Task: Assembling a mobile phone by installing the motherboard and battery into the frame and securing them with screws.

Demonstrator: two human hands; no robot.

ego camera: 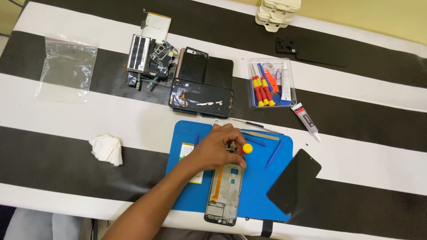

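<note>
Screwdriver (pixel 245 149) stands nearly upright, yellow cap toward the camera, pinched in the left hand's (pixel 218 150) grip over the phone frame (pixel 224 189), whose long axis runs near to far on the blue mat (pixel 267 178).

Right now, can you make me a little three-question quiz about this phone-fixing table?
1. True or false: the hand holds a screwdriver with a yellow cap over the opened phone frame.
2. What does the phone frame lie on? A) the blue rubber mat B) the clear plastic bag C) the crumpled white tissue
3. Fill in: the red-and-yellow screwdrivers lie in a clear plastic ____.

Key: 1 true; 2 A; 3 tray.
</note>
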